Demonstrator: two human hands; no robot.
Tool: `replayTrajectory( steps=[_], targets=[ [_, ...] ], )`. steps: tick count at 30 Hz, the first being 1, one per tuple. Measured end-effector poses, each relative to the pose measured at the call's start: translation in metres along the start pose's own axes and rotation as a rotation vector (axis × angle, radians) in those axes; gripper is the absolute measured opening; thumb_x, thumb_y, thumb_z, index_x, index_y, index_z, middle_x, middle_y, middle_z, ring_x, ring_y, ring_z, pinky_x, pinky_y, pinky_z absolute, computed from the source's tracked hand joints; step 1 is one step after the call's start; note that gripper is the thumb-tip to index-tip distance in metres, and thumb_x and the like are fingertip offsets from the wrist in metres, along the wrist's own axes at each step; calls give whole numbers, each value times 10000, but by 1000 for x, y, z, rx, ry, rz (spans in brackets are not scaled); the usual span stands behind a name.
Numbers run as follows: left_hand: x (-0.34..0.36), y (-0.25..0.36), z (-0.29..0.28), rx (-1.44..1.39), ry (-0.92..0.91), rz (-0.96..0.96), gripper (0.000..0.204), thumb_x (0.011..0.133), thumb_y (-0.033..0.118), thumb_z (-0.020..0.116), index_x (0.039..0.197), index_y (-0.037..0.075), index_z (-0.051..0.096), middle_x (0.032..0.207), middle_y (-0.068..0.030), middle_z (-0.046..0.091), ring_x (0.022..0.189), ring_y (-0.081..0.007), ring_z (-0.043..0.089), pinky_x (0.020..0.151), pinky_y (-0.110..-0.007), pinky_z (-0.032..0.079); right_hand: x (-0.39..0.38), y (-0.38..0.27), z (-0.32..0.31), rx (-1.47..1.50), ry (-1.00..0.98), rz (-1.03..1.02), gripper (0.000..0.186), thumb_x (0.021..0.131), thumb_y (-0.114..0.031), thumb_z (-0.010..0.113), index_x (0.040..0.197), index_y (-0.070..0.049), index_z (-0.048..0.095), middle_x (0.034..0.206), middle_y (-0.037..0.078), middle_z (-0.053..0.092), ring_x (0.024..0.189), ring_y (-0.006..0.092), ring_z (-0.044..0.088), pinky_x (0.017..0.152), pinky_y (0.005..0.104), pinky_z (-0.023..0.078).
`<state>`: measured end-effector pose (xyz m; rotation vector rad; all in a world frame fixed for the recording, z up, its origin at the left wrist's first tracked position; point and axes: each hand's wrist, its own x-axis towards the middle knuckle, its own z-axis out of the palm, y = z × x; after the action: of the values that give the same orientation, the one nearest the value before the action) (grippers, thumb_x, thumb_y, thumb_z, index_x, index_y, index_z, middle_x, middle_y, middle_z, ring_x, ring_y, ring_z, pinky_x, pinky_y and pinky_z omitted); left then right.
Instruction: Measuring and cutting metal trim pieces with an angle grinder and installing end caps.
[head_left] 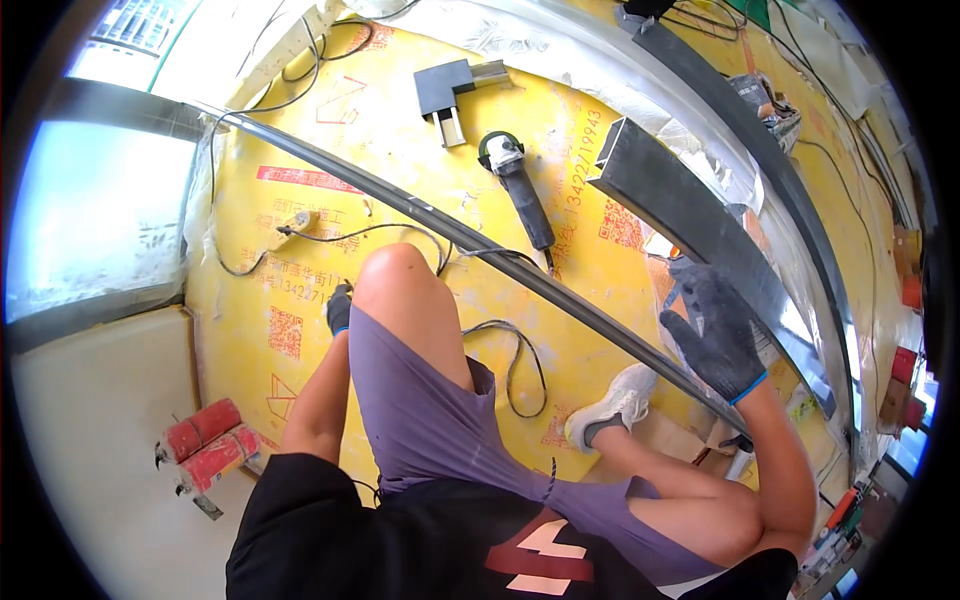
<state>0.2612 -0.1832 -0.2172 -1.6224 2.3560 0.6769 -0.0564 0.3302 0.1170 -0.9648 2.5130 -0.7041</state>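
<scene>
My right hand, in a dark grey work glove with a blue cuff, hangs with fingers spread beside a wide dark hollow metal profile. Whether it touches that profile I cannot tell. My left hand, gloved too, is low beside my left knee, which hides part of it; its finger position is unclear. A long, narrow dark metal rail runs diagonally across the floor, from upper left to lower right, past my legs. Beyond it lie an angle grinder and a dark L-shaped corner piece with pale metal ends.
Yellow printed sheeting covers the floor. A black cable loops between my legs, and a power strip lies left. Red cylinders are at lower left. Another long dark profile and plastic film lie at the right and back.
</scene>
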Motion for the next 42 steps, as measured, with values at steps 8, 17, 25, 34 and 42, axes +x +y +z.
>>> replayTrajectory(
  steps=[8, 17, 25, 34, 42],
  targets=[
    [43, 8, 37, 19, 108, 264, 483, 998, 326, 733, 1359, 20, 636, 1223, -183, 698, 1093, -274, 663, 910, -392, 516, 94, 56, 179, 366, -186, 176, 590, 960, -405, 692, 1386, -14, 575, 1280, 219, 663, 1169, 347, 662, 995, 441, 530],
    [2, 134, -180, -835, 205, 584, 446, 1092, 279, 583, 1478, 58, 565, 1337, -101, 641, 1138, -199, 622, 951, -325, 520, 273, 32, 307, 134, 63, 633, 748, 849, -238, 758, 1496, -41, 438, 1379, 253, 612, 1261, 391, 634, 1048, 511, 535],
    [-137, 266, -209, -652, -36, 922, 380, 1077, 101, 564, 1438, -15, 554, 1327, -106, 649, 1182, -199, 633, 964, -335, 532, 285, -5, 260, 255, -143, 465, 629, 874, -236, 722, 1419, -16, 500, 1236, 261, 710, 1203, 368, 695, 961, 489, 577],
    [-102, 243, -137, -1176, 51, 562, 442, 1129, 340, 429, 1405, 19, 557, 1358, -130, 644, 1227, -238, 603, 1071, -394, 456, 253, -163, 101, 980, 97, -29, 643, 591, -274, 861, 1113, 77, 721, 1071, 232, 755, 972, 383, 747, 897, 395, 582],
    [-297, 274, -59, -539, -1482, 909, 342, 1078, 255, 544, 1317, 17, 603, 1258, -153, 650, 1169, -285, 628, 1046, -403, 482, 47, -65, -132, 925, 314, -268, 546, 1083, -501, 500, 1223, -16, 709, 991, 104, 729, 825, 174, 713, 746, 317, 600]
  ],
)
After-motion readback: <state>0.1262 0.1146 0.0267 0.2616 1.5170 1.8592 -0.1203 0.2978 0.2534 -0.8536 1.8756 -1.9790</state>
